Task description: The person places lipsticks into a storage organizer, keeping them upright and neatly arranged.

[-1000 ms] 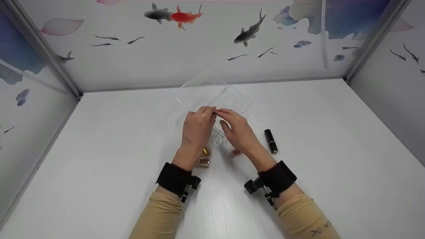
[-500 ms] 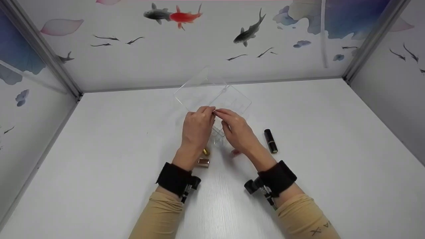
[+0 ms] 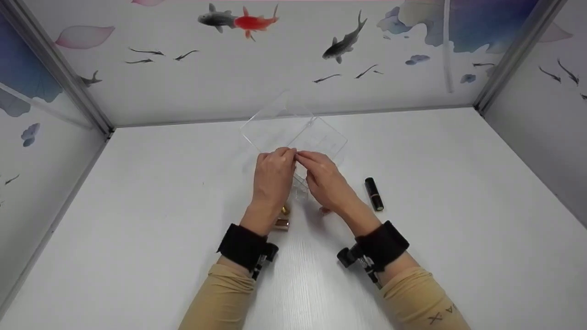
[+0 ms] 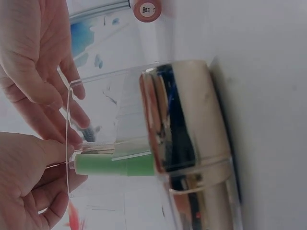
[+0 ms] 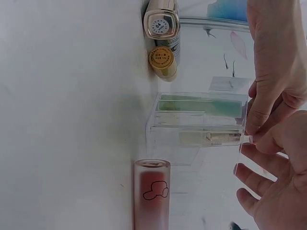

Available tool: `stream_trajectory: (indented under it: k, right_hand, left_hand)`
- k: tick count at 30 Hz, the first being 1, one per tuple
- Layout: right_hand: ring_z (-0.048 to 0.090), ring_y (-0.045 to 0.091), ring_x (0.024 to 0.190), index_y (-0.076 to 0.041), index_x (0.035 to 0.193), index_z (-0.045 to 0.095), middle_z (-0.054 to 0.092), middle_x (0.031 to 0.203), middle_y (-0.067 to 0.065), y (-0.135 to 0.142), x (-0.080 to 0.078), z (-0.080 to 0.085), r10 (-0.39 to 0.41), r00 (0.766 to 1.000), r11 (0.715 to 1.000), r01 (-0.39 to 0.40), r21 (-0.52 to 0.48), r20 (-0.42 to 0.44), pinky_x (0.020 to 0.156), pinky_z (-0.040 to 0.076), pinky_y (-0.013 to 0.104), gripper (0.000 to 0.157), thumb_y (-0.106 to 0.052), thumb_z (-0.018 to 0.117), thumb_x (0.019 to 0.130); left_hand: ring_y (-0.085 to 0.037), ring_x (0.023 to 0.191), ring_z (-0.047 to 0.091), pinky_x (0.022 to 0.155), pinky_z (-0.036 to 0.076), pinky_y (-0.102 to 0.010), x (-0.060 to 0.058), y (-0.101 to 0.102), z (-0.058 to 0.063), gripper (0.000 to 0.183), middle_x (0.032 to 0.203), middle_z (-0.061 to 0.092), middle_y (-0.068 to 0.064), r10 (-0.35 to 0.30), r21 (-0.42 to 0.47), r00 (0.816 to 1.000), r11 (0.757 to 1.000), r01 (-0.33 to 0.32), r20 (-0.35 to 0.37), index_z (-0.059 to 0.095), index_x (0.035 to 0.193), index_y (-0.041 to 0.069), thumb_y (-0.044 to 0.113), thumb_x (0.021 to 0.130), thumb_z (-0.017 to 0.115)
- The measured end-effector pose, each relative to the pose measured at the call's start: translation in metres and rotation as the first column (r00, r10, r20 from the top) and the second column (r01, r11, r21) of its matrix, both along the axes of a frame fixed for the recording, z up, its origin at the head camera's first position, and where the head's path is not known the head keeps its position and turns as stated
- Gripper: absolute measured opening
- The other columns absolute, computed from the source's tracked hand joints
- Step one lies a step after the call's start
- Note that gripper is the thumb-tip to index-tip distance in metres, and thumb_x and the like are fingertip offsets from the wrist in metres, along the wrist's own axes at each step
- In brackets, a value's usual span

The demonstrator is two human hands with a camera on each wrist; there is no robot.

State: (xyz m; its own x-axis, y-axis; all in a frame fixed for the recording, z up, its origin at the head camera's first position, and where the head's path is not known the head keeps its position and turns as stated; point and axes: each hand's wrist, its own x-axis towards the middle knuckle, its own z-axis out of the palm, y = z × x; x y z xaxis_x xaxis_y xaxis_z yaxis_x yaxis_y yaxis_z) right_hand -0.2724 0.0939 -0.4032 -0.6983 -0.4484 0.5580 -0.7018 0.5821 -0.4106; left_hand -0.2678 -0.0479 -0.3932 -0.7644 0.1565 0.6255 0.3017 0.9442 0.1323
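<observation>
A clear box (image 3: 338, 153) with its lid raised stands at the middle of the table. A green tube (image 4: 103, 164) and a narrow gold-and-clear cosmetic tube (image 5: 220, 139) stand in it. My left hand (image 3: 274, 176) is over the box and pinches the upper end of the narrow tube. From the other side my right hand (image 3: 326, 179) reaches in, its fingertips touching that same end. The right thumb sits apart from the index fingertip, and the other right fingers (image 5: 254, 179) stay extended by the box rim. The fingers hide most of the contact from above.
A black lipstick (image 3: 373, 194) lies right of the box. Under the right wrist is a pink lip gloss tube (image 5: 152, 191). A gold-capped tube (image 5: 162, 60) and a larger gold lipstick (image 5: 161, 19) lie by the left wrist. Printed walls (image 3: 293, 68) enclose the table.
Both hands stay almost in place over the box. The right thumb has drawn slightly closer to the right fingers. The things on the table have not moved.
</observation>
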Motion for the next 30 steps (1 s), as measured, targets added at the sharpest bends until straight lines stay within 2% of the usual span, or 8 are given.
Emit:
stream_trajectory:
  k: [7, 12, 18, 21, 25, 30]
  right_hand:
    - [0.062, 0.039, 0.119, 0.011, 0.123, 0.064, 0.066, 0.124, 0.025, -0.0004, -0.0039, -0.0051, 0.016, 0.996, 1.000, -0.016, 0.002, -0.083, 0.106, 0.046, 0.050, 0.038, 0.011, 0.048, 0.089]
    - [0.063, 0.039, 0.117, 0.010, 0.123, 0.065, 0.068, 0.122, 0.024, -0.0001, -0.0058, -0.0074, 0.015, 0.995, 1.000, -0.014, 0.018, -0.094, 0.104, 0.047, 0.052, 0.038, 0.011, 0.048, 0.088]
    - [0.063, 0.039, 0.117, 0.010, 0.122, 0.065, 0.068, 0.121, 0.024, 0.0001, -0.0070, -0.0097, 0.015, 0.995, 1.000, -0.013, 0.022, -0.101, 0.105, 0.046, 0.052, 0.038, 0.010, 0.048, 0.088]
    - [0.062, 0.040, 0.118, 0.010, 0.122, 0.065, 0.068, 0.123, 0.023, 0.0002, -0.0058, -0.0092, 0.004, 0.996, 1.000, -0.001, 0.031, -0.085, 0.106, 0.044, 0.053, 0.038, 0.010, 0.048, 0.088]
    - [0.059, 0.040, 0.122, 0.008, 0.124, 0.064, 0.067, 0.126, 0.022, 0.0011, -0.0036, -0.0079, -0.017, 1.000, 0.999, 0.018, 0.048, -0.021, 0.108, 0.040, 0.055, 0.041, 0.009, 0.046, 0.088]
    - [0.057, 0.040, 0.126, 0.006, 0.126, 0.064, 0.066, 0.129, 0.021, 0.0026, -0.0036, -0.0080, -0.030, 0.999, 0.998, 0.028, 0.063, 0.033, 0.110, 0.037, 0.057, 0.041, 0.009, 0.047, 0.088]
  left_hand:
    - [-0.017, 0.091, 0.075, 0.089, 0.051, -0.037, 0.0028, 0.0038, -0.0001, 0.019, 0.102, 0.077, -0.003, 0.054, -0.110, 0.998, 0.992, -0.055, -0.008, 0.075, 0.109, 0.008, 0.006, 0.092, 0.067]
    - [-0.018, 0.093, 0.074, 0.098, 0.048, -0.039, 0.0038, 0.0052, 0.0004, 0.019, 0.106, 0.077, -0.005, 0.055, -0.117, 0.997, 0.992, -0.049, 0.048, 0.074, 0.110, 0.007, 0.003, 0.093, 0.064]
    - [-0.019, 0.098, 0.074, 0.102, 0.047, -0.041, 0.0039, 0.0048, 0.0029, 0.020, 0.110, 0.076, -0.007, 0.044, -0.128, 0.992, 0.991, -0.028, 0.121, 0.072, 0.112, 0.006, 0.005, 0.093, 0.065]
    - [-0.020, 0.101, 0.073, 0.102, 0.047, -0.042, 0.0045, 0.0043, 0.0040, 0.021, 0.111, 0.075, -0.007, 0.037, -0.145, 0.988, 0.989, -0.015, 0.149, 0.071, 0.114, 0.006, 0.008, 0.093, 0.066]
    - [-0.021, 0.104, 0.072, 0.102, 0.048, -0.042, 0.0054, 0.0033, 0.0053, 0.024, 0.113, 0.074, -0.008, 0.018, -0.148, 0.983, 0.989, 0.010, 0.185, 0.070, 0.116, 0.004, 0.008, 0.093, 0.065]
    - [-0.022, 0.103, 0.072, 0.102, 0.049, -0.041, 0.0051, 0.0028, 0.0069, 0.022, 0.112, 0.075, -0.007, 0.021, -0.155, 0.977, 0.988, 0.013, 0.213, 0.070, 0.115, 0.004, 0.011, 0.095, 0.062]
